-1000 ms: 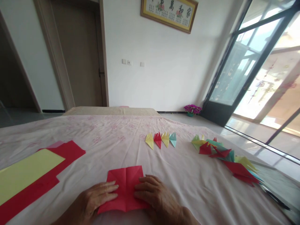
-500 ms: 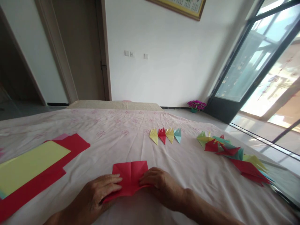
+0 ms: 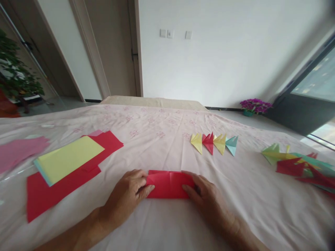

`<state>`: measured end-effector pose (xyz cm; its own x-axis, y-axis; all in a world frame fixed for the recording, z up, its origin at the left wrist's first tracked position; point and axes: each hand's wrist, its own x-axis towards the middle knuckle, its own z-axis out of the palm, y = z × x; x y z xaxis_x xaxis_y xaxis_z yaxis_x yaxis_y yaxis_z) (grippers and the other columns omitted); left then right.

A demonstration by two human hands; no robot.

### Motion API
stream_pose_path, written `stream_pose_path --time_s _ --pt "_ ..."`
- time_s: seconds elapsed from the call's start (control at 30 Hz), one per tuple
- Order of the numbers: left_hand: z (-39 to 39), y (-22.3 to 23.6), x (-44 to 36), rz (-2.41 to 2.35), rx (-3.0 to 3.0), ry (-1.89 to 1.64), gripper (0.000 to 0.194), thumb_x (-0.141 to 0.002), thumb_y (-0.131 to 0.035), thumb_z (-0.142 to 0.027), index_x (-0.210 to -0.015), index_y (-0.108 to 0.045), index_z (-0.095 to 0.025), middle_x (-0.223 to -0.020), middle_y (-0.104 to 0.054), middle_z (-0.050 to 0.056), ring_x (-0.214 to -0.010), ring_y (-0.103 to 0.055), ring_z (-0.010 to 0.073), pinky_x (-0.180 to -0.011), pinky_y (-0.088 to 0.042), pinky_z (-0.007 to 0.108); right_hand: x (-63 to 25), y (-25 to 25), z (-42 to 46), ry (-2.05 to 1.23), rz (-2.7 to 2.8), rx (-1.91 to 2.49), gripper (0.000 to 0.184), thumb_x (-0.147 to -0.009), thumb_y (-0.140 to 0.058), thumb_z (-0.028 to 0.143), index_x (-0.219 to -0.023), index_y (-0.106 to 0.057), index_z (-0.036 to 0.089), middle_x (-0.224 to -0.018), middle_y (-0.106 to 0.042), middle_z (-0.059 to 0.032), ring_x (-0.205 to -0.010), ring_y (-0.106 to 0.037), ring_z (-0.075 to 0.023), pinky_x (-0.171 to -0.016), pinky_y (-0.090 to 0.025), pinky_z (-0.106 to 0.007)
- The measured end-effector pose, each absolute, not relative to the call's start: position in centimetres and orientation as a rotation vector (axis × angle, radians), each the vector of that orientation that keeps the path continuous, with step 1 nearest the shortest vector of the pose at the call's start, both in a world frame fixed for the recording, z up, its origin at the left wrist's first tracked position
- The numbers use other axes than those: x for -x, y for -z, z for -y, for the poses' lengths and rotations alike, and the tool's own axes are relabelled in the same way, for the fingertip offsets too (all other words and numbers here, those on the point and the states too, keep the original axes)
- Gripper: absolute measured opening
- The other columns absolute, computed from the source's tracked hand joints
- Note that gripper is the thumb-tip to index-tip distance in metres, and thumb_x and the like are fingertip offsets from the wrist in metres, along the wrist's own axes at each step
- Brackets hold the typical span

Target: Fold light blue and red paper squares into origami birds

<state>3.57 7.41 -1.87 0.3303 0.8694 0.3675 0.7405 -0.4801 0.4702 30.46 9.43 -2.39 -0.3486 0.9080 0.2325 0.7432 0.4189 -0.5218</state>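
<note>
A red sheet of paper (image 3: 169, 184), folded in half into a flat rectangle, lies on the pink cloth (image 3: 162, 139) in front of me. My left hand (image 3: 128, 193) pinches its left end between thumb and fingers. My right hand (image 3: 206, 195) grips its right end, fingers curled over the top. Beyond it stands a row of small folded paper pieces (image 3: 214, 143) in yellow, red, yellow and teal.
Flat sheets lie at the left: a yellow stack (image 3: 69, 158) on red sheets (image 3: 52, 190), with pink paper (image 3: 19, 150) further left. A heap of folded coloured pieces (image 3: 300, 164) sits at the right. A door, a potted plant and purple flowers (image 3: 255, 104) are beyond.
The red sheet, lying open before, has been folded over into a half-height rectangle. Both hands slid out to its two ends. The view has tilted down and turned left.
</note>
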Motion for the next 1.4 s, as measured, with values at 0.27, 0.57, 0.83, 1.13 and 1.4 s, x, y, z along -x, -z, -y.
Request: stream_pose_path --time_s 0.27,0.57,0.83,1.13,1.4 --pt "-7.1 1.7 -4.2 -1.614 -2.398 -0.765 0.024 -0.081 -0.070 -0.035 -0.065 -0.059 -0.020 -0.087 -0.063 0.002 -0.083 -0.057 0.0197 -0.078 -0.044 0.036 -30.6 2.8 -9.2 -0.193 2.220 1.506 0.048 -0.092 -0.045 0.037 -0.136 -0.045 0.019 -0.080 -0.070 -0.0061 -0.065 -0.066 -0.0202 -0.055 -0.049 -0.029" --pt "-7.4 1.6 -4.4 -1.651 -2.348 -0.739 0.022 -0.083 -0.066 -0.025 -0.062 -0.060 -0.020 -0.083 -0.061 0.001 -0.081 -0.055 0.0191 -0.076 -0.042 0.037 -31.0 2.1 -9.6 -0.406 2.256 1.478 0.026 -0.093 -0.046 0.031 -0.114 -0.059 0.027 -0.088 -0.072 -0.0018 -0.077 -0.069 -0.0188 -0.065 -0.050 -0.028" --pt "-7.5 1.9 -4.4 -1.663 -2.348 -0.780 0.026 -0.085 -0.061 -0.023 -0.059 -0.058 -0.018 -0.079 -0.060 0.001 -0.076 -0.053 0.0169 -0.072 -0.041 0.034 -31.6 2.0 -9.9 -0.468 2.342 1.365 0.031 -0.096 -0.045 0.033 -0.121 -0.062 0.029 -0.103 -0.071 -0.0038 -0.088 -0.068 -0.0186 -0.076 -0.052 -0.029" --pt "-7.6 1.3 -4.7 -1.726 -2.321 -0.675 0.026 -0.088 -0.058 -0.023 -0.062 -0.057 -0.018 -0.079 -0.059 0.001 -0.078 -0.051 0.0169 -0.074 -0.039 0.033 -30.8 1.4 -9.6 -0.398 2.405 1.456 0.029 -0.097 -0.040 0.031 -0.113 -0.064 0.027 -0.091 -0.069 -0.0039 -0.081 -0.066 -0.0188 -0.072 -0.048 -0.029" --pt "-7.8 1.5 -4.8 -1.736 -2.335 -0.646 0.027 -0.088 -0.057 -0.023 -0.062 -0.056 -0.017 -0.078 -0.059 0.001 -0.077 -0.050 0.0166 -0.074 -0.038 0.033 -30.6 1.4 -9.6 -0.373 2.414 1.480 0.029 -0.096 -0.040 0.030 -0.113 -0.063 0.028 -0.090 -0.068 -0.0033 -0.080 -0.065 -0.0187 -0.068 -0.044 -0.029"
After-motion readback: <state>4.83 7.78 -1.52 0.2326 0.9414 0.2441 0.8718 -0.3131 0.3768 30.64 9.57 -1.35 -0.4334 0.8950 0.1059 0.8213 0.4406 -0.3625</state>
